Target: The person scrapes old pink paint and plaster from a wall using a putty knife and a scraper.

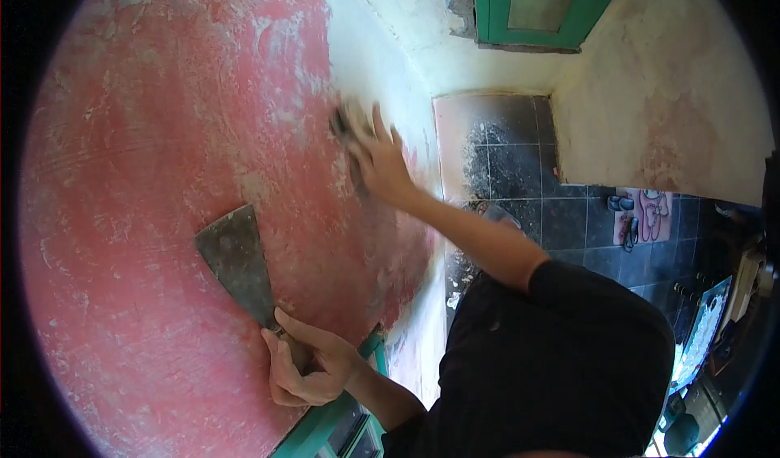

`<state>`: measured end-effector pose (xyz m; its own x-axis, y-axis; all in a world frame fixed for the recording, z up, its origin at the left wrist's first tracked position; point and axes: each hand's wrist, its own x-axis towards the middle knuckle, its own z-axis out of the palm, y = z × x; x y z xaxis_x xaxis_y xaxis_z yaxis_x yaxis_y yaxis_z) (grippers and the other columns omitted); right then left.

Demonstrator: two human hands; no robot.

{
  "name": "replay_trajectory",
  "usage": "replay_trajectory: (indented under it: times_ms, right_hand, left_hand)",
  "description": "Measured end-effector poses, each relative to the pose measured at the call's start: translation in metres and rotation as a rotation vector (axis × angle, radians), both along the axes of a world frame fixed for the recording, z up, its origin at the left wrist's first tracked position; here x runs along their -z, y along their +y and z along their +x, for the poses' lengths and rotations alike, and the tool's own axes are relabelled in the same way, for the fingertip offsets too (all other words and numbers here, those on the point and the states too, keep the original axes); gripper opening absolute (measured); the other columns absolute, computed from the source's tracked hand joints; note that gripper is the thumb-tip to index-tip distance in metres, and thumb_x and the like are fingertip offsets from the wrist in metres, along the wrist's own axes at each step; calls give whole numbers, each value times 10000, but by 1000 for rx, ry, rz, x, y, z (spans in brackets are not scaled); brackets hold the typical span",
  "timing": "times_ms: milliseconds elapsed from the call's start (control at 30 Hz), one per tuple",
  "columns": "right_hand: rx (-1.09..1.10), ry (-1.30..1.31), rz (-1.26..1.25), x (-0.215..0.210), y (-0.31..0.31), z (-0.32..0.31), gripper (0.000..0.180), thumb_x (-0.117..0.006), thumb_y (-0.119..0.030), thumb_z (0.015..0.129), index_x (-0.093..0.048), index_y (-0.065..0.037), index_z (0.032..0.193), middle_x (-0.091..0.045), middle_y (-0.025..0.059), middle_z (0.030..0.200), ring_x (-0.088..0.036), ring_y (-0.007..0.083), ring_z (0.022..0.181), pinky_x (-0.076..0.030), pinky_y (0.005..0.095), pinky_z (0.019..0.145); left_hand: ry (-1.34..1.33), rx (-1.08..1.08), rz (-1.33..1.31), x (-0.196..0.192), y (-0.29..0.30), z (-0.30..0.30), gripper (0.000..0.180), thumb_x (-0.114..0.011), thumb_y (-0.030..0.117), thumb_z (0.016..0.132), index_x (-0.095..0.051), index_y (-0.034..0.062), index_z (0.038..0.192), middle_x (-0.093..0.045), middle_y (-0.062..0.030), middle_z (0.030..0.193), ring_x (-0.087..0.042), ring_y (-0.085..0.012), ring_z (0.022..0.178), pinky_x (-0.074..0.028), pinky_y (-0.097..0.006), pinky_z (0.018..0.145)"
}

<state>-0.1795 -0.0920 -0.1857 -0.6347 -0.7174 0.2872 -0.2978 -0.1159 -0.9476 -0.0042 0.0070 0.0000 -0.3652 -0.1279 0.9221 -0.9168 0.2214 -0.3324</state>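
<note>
My left hand grips the handle of a wide scraper. Its grey, worn blade points up and left, over the red wall. Higher up, my right hand is at the wall near the border between the red and the whitish surface. Motion smears its fingers, some of which reach out. A dark, blurred object shows under those fingertips; its kind cannot be made out. Pale patches and rough streaks mark the red surface.
Dark floor tiles carry pale crumbs and dust along the wall's foot. A green window frame is at the top, another green frame below my left hand. Sandals lie by a pink mat.
</note>
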Motion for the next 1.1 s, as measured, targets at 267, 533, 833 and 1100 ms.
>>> replay_trajectory:
  times_ms: [267,533,833,1100]
  right_hand:
    - [44,102,-34,2,-42,-27,458,-450,-157,1042,-468,-35,1483,-409,285,1519,-304,477,1453,-230,572,1190]
    - [-131,33,-175,45,71,79,462,-508,-1,1003,-484,-18,1465,-445,234,1526,-351,365,1471,-220,468,1241]
    - [146,-78,-19,19,-48,-29,323,-510,-224,1031,-620,-42,1274,-630,293,827,-620,479,742,-481,495,656]
    - [10,-113,23,9,-3,10,318,-475,-176,1029,-627,-71,1288,-660,276,964,-651,455,837,-504,485,726]
  left_hand:
    - [-25,-15,-16,1,-7,1,362,-932,159,730,-642,74,929,-767,-23,851,-586,-115,723,-457,-232,590]
    - [27,-27,2,4,-4,0,372,-938,177,725,-639,90,929,-765,-9,856,-577,-118,719,-463,-235,593]
    - [-60,-24,37,2,-3,2,406,-925,106,734,-588,80,958,-752,-58,889,-553,-151,785,-438,-227,576]
    - [-49,-40,33,3,-6,1,400,-925,127,738,-582,96,941,-757,-34,880,-577,-146,754,-435,-244,616]
